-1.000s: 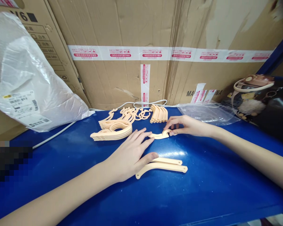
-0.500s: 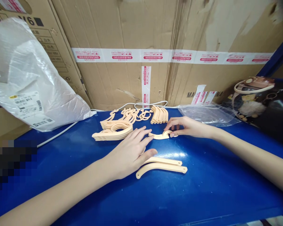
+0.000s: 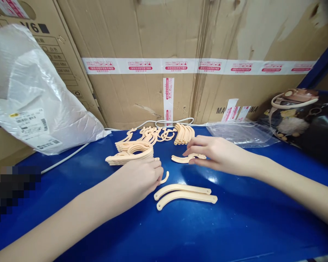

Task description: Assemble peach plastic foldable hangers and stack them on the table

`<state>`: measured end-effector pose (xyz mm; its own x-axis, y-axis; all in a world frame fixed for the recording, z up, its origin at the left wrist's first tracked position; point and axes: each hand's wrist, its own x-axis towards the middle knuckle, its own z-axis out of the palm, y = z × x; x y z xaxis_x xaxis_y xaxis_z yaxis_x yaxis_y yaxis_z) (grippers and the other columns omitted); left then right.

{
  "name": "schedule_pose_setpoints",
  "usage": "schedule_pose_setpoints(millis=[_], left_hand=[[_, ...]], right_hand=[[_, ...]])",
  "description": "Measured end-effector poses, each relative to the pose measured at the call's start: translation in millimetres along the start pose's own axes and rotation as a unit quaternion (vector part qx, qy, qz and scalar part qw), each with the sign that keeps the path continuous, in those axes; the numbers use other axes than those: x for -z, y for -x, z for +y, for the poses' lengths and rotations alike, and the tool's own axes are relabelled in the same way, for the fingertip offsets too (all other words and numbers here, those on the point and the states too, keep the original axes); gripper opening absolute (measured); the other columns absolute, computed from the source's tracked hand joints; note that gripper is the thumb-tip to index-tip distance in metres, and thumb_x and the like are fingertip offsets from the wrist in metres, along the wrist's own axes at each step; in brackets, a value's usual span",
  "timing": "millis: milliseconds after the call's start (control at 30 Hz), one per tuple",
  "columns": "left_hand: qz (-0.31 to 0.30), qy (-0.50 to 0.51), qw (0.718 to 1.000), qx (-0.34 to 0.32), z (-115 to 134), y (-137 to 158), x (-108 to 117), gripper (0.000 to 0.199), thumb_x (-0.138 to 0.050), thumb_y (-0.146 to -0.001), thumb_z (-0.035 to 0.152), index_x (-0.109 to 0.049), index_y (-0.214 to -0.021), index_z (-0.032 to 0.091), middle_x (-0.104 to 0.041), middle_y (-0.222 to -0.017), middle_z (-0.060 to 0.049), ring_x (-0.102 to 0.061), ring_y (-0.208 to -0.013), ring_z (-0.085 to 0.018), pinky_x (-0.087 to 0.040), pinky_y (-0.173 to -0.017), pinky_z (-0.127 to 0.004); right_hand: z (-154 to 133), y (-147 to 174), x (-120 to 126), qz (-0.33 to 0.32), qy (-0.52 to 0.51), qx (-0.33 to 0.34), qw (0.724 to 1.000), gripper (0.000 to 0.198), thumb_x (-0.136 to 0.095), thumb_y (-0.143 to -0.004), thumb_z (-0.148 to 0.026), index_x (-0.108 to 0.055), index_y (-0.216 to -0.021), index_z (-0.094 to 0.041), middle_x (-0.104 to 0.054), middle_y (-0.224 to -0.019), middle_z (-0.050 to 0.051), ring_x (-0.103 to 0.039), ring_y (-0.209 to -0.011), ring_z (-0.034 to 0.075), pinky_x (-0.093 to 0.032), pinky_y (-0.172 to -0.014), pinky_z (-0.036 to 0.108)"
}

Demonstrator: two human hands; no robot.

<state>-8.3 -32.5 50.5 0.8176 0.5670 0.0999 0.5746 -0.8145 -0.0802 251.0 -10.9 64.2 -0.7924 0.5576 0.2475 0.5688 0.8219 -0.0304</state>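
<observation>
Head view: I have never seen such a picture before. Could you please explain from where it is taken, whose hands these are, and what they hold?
There is no machine here: a person works with two bare hands. The camera sits on that person's head and looks forward and down.

The left hand is closed on a hook; only its curved tip shows clearly. The fingers of the right hand are at a curved piece; how firmly they grip is hard to tell.

On the blue table lie two strips nearest the camera, with a stack, more hooks and a row of strips farther back.
</observation>
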Motion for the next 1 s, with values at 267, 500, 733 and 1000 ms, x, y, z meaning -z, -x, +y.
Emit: schedule_pose_setpoints(millis=[267,500,733,1000], left_hand=[[0.030,-0.018,0.999,-0.023,4.1,5.1,-3.7,0.014,-0.047,-0.086,0.010,-0.051,-0.075,0.018,-0.057,-0.071,0.000,-0.055,-0.063,-0.015,-0.037,-0.057,-0.026],[0.072,-0.032,0.993,-0.084,17.5,13.7,5.1,0.011,-0.044,-0.086,0.011,-0.050,-0.080,0.018,-0.057,-0.078,-0.001,-0.056,-0.071,-0.018,-0.040,-0.063,-0.029],[0.084,-0.064,0.987,-0.122,16.5,12.6,5.8,0.011,-0.043,-0.090,0.011,-0.053,-0.091,0.017,-0.058,-0.087,-0.005,-0.057,-0.084,-0.021,-0.044,-0.071,-0.030],[0.089,-0.093,0.979,-0.156,10.5,9.9,1.2,0.020,-0.039,-0.096,0.011,-0.059,-0.094,0.016,-0.063,-0.104,-0.008,-0.058,-0.089,-0.020,-0.049,-0.073,-0.031]], right_hand=[[-22.6,-29.1,-25.3,0.038,0.124,0.067,0.989,0.022,-0.044,-0.097,-0.025,-0.062,-0.107,-0.017,-0.062,-0.086,0.006,-0.057,-0.079,0.019,-0.042,-0.071,0.031],[-30.6,-42.5,-31.2,0.062,0.128,0.117,0.983,0.026,-0.036,-0.099,-0.023,-0.061,-0.097,-0.016,-0.062,-0.076,0.005,-0.054,-0.067,0.017,-0.037,-0.060,0.029],[-41.9,-22.3,-27.2,0.102,-0.225,-0.114,0.962,0.024,-0.051,-0.093,-0.036,-0.059,-0.107,-0.018,-0.065,-0.078,0.002,-0.058,-0.067,0.015,-0.043,-0.060,0.026],[-30.6,-1.2,-33.1,0.100,-0.433,-0.195,0.874,0.026,-0.057,-0.089,-0.042,-0.066,-0.090,-0.017,-0.064,-0.078,0.001,-0.056,-0.065,0.012,-0.046,-0.060,0.025]])
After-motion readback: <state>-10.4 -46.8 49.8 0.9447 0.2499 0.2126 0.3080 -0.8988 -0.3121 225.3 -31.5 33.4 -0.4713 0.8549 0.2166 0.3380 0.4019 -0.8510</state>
